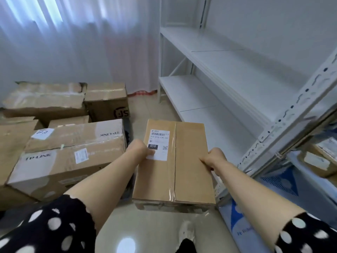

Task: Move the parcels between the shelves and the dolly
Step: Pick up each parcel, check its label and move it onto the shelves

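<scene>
Spotted sleeves (45, 229) fill the bottom corners, with bare forearms reaching forward from them; between the arms lies pale glossy floor (145, 225); both arms meet at the parcel (189, 161), a taped brown carton held flat in the air above the floor, its long side pointing away from the person; the left grip (141, 149) is clamped on the parcel's left edge, thumb pressed on the white label (159, 141) marked 010, the other fingers hidden below; the right grip (214, 157) is clamped on the right edge, thumb on top, fingers curled under; the parcel hangs between a stack of cartons on the left and the shelving on the right, touching neither; nearest on the left is a long TP-LINK box (69, 156) lying on other cartons, and whether a dolly sits beneath them cannot be told; behind it stands a carton with a dark logo (107, 103), beside a wider crumpled one; close on the right, a perforated rack post (284, 121) slants across, with small parcels (321, 161) and blue-and-white mailers (279, 183) behind it; farther off stand white shelves (228, 73) against the wall; a pale curtain (73, 42) hangs at the back.
</scene>
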`<state>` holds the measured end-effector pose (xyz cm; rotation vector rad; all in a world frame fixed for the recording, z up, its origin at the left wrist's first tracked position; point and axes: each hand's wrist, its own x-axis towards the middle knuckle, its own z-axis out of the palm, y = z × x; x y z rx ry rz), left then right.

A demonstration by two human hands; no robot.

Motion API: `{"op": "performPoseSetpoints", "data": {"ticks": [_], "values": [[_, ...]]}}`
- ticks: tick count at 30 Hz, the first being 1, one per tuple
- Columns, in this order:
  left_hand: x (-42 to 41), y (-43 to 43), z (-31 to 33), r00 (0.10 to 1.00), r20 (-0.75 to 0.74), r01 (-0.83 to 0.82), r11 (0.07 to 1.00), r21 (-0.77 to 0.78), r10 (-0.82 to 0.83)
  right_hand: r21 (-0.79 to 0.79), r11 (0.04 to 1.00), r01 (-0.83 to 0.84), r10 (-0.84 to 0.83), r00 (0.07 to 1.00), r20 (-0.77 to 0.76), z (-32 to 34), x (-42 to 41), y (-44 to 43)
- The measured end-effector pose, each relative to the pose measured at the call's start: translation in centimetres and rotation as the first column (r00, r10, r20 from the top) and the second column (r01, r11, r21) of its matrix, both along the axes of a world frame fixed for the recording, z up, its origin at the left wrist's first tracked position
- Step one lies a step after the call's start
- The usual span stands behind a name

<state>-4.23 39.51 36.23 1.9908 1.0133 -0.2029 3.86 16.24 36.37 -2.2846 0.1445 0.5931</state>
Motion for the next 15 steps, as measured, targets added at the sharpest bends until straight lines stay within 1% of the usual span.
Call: {"op": "performPoseSetpoints", "data": {"ticks": [9, 15], "values": [[17.3, 8.4, -3.0, 0.977, -0.073, -0.2, 0.98, -0.007, 0.199, -0.018, 0.985, -0.173, 0.171, 0.983, -0.061, -3.4, 21.9, 11.4], [27.1, 15.8, -4.7, 0.943, -0.073, -0.33, 0.94, -0.084, 0.325, -0.058, 0.963, -0.262, 0.259, 0.964, -0.058, -5.8, 34.1, 20.4]]}}
